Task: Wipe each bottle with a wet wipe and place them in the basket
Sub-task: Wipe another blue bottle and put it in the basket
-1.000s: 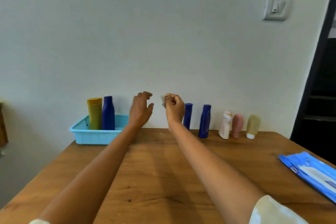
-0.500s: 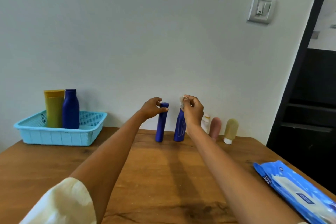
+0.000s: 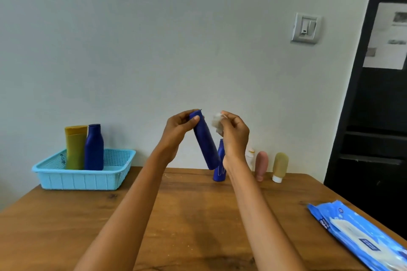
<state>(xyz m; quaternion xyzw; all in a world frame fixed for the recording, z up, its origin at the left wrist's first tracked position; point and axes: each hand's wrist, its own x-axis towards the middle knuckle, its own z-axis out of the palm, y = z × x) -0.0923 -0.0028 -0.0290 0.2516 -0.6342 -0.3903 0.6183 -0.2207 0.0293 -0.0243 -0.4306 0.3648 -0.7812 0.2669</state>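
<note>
My left hand (image 3: 176,130) grips the top end of a slim dark blue bottle (image 3: 206,143), which hangs tilted above the table. My right hand (image 3: 234,136) pinches a crumpled white wet wipe (image 3: 217,123) just right of the bottle's upper part. Behind my right wrist another blue bottle (image 3: 219,168) stands on the table, partly hidden. A white bottle (image 3: 251,153), a pink bottle (image 3: 261,165) and a beige bottle (image 3: 279,166) stand in a row against the wall. The light blue basket (image 3: 83,179) at the left holds a yellow-green tube (image 3: 75,146) and a blue bottle (image 3: 94,147).
A blue pack of wet wipes (image 3: 361,237) lies at the table's (image 3: 189,215) right front edge. A light switch (image 3: 305,28) is on the wall. A dark doorway (image 3: 374,116) opens at the right.
My left hand took hold of the slim blue bottle, lifted it off the table and tilted it. My right hand with the wipe stayed close beside it. The view moved nearer.
</note>
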